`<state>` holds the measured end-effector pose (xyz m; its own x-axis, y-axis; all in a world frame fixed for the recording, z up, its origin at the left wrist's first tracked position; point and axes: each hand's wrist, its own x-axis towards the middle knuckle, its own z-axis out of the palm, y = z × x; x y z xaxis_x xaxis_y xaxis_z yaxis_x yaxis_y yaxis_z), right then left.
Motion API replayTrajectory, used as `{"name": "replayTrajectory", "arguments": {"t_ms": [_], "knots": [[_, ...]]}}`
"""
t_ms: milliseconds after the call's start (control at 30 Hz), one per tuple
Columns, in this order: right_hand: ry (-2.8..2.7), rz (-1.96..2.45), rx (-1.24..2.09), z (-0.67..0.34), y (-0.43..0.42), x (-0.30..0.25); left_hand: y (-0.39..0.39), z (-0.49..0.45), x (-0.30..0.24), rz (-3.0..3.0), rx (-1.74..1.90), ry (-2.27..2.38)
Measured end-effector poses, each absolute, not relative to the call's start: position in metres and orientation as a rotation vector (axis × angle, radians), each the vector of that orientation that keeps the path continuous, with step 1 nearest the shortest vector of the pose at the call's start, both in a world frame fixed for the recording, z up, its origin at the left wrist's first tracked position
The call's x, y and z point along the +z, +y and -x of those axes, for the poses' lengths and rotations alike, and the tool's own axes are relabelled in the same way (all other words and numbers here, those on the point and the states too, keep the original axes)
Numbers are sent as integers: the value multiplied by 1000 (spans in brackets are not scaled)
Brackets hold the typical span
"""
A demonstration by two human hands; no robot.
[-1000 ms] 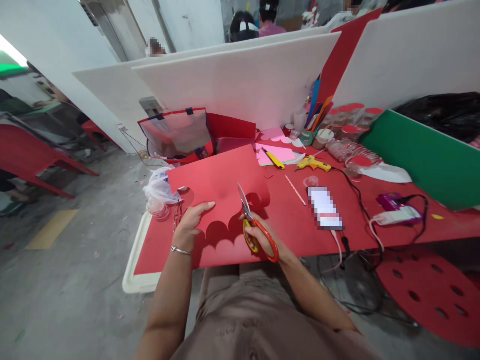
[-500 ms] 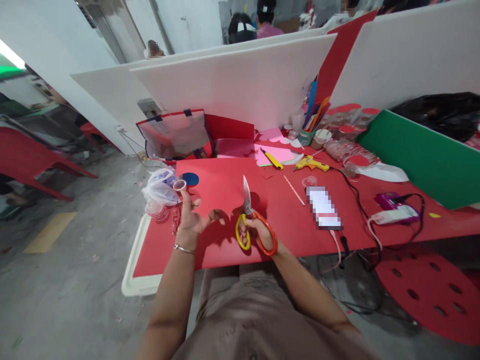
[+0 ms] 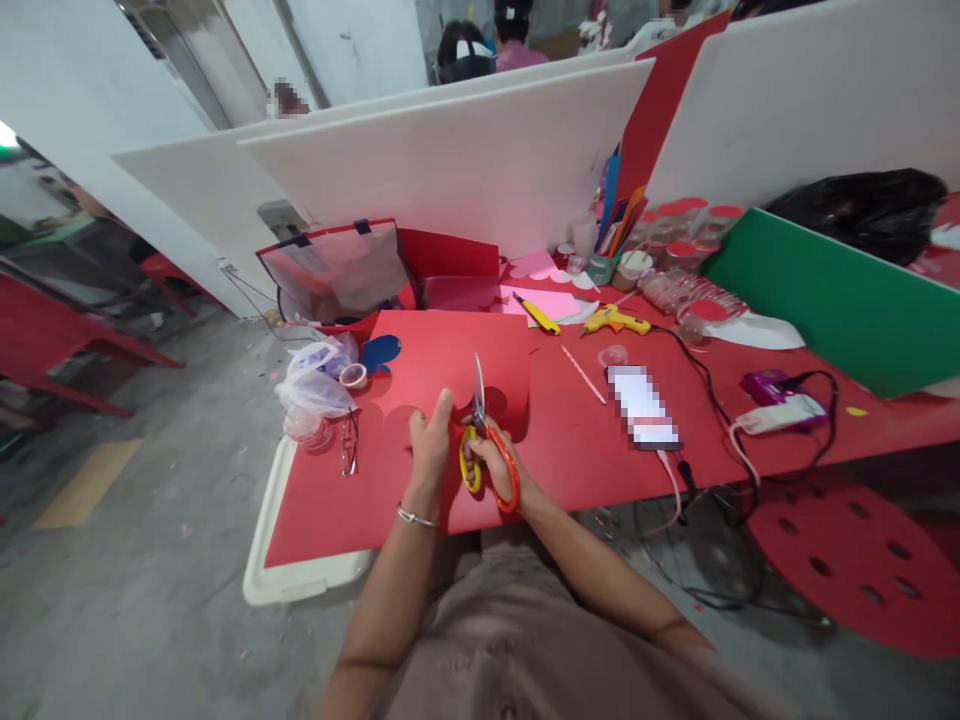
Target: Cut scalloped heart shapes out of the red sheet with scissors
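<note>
My right hand (image 3: 491,460) is wrapped round the yellow and orange handles of a pair of scissors (image 3: 479,385), whose blades point away from me. Close by on its left, my left hand (image 3: 429,440) pinches the near edge of a red paper sheet (image 3: 450,345), thumb on top. That edge has curved cut-outs, and the scissor blades lie at the sheet. Left of the sheet's far end is a blue rounded paper shape (image 3: 380,352). A small clear cup (image 3: 353,376) stands beside it.
Glasses (image 3: 349,443), a plastic bag (image 3: 315,375) and stacked clear lids (image 3: 307,428) lie at left. Rightward are a yellow cutter (image 3: 537,313), a yellow glue gun (image 3: 616,321), a striped stick (image 3: 583,375) and a phone (image 3: 643,408) with cables. A white board (image 3: 450,170) stands behind.
My left hand has come away from the small cup and moved right to the red sheet, leaving the cup on the table. The scissors stay in my right hand.
</note>
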<state>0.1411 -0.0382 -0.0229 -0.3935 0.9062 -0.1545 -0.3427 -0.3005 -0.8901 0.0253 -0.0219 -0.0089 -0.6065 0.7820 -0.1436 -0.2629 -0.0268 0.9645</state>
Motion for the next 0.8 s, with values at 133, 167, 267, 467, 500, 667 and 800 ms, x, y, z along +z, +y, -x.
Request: {"name": "replayTrajectory", "arguments": {"t_ms": [133, 167, 267, 467, 500, 667, 800], "knots": [[-1031, 859, 1811, -139, -37, -27, -17, -40, 1, -632, 1813, 1578], [-1028, 857, 1814, -139, -37, -27, -18, -42, 2, -649, 1807, 1609], [-1020, 860, 1827, -138, -36, -27, -23, -43, 3, -663, 1768, 1683], [-1022, 842, 1850, -135, -37, -28, -24, -41, -1, -626, 1786, 1619], [-1020, 843, 1853, -135, -37, -28, -23, -41, -3, -626, 1797, 1607], [-1016, 840, 1852, -134, -36, -32, -19, -40, -11, -584, 1838, 1473], [-1011, 842, 1864, -133, -36, -35, -20, -40, -13, -531, 1839, 1426]]}}
